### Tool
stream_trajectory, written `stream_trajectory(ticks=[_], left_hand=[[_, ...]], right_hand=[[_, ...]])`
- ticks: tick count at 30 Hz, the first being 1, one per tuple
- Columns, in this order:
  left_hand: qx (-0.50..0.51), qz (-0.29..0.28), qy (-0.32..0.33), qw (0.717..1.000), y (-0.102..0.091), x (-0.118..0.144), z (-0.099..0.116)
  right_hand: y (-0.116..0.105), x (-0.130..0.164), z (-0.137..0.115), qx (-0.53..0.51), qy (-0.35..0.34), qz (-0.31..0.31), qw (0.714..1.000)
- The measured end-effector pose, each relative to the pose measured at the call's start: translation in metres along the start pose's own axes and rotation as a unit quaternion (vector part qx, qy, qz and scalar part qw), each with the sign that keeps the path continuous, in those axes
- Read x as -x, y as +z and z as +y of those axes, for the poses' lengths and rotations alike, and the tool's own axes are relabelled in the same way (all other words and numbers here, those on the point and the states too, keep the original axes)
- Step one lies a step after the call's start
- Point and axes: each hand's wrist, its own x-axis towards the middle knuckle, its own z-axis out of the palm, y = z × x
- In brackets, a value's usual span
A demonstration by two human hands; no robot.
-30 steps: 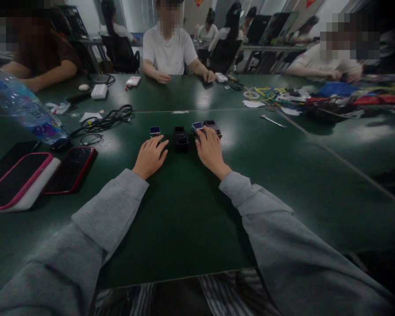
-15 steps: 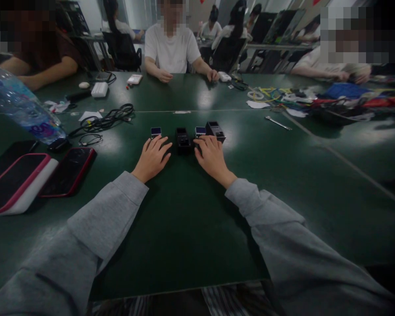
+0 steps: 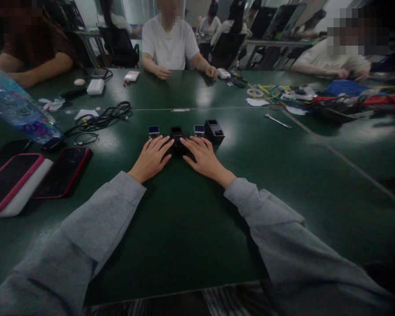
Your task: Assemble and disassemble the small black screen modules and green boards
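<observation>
on the dark green table right in front of you, both your hands lie flat with the fingers spread and loosely straight, gripping nothing. your left hand rests with its fingertips just beside a black box that sits in the middle of a short row of small parts, and your right hand reaches in from the other side so its fingertips touch or nearly touch that same black box; you cannot tell which. to the left of the box stands a small block with a blue top, just beyond your left fingertips. to the right stands a second blue-topped block, and beside that a larger black case. off to your left lie a red-edged phone, a pink-edged tablet, a tangle of black cable and a water bottle on its side. across the table a person in a white shirt rests both hands on the surface.
</observation>
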Motion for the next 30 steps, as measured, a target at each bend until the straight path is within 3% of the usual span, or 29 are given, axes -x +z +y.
stream_trajectory(ticks=[4,7,12,17,30], left_hand=[[-0.006,-0.004,0.006,1.0,0.0,0.0,-0.001],[-0.013,-0.002,0.006,1.0,0.0,0.0,-0.001],[-0.014,0.003,-0.004,1.0,-0.001,0.0,0.001],[-0.013,0.01,-0.015,1.0,-0.001,0.0,0.001],[-0.009,0.012,-0.016,1.0,-0.001,0.0,0.001]], right_hand=[[-0.004,-0.001,-0.004,-0.002,-0.012,0.005,1.0],[-0.008,-0.002,0.001,0.002,0.035,0.063,0.997],[-0.008,0.001,0.049,0.032,0.183,0.166,0.968],[0.004,0.008,0.091,-0.004,0.209,0.154,0.966],[-0.01,0.02,0.059,0.02,0.259,0.166,0.951]])
